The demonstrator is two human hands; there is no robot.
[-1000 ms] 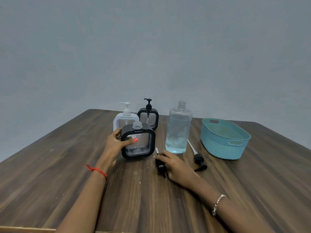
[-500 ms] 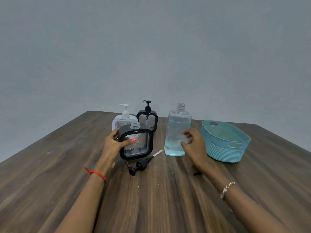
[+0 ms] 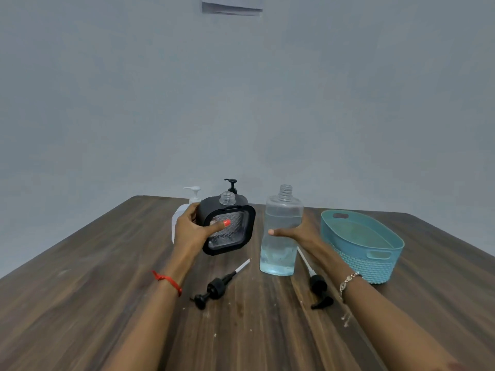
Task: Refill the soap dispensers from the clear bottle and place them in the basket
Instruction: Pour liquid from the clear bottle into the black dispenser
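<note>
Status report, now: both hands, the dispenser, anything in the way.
Left hand gripping open black dispenser, tilted. Right hand clamped on uncapped clear bottle. Two loose pumps lying on table, clear of the pour. Basket empty.
</note>
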